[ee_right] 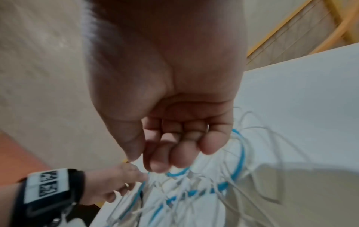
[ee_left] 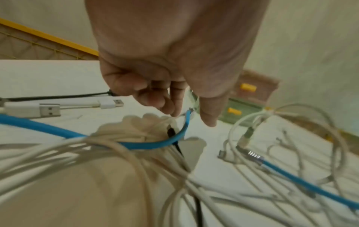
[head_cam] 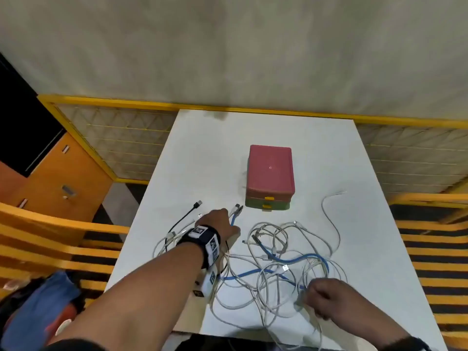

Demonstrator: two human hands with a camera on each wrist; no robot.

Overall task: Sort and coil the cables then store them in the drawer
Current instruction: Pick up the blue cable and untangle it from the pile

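Observation:
A tangle of white cables with a blue cable woven through it lies on the white table. My left hand pinches the blue cable just behind its plug, left of the tangle; the wrist view shows curled fingers closing on it. Near the table's front, my right hand curls into the tangle's near side. There the blue cable runs out from under its fingertips. The pink and green drawer box stands behind the cables with both drawers closed.
A black cable and white USB plugs lie left of my left hand. One white cable trails off to the right of the box. Yellow railing borders the table's far edge; an orange cabinet stands at the left.

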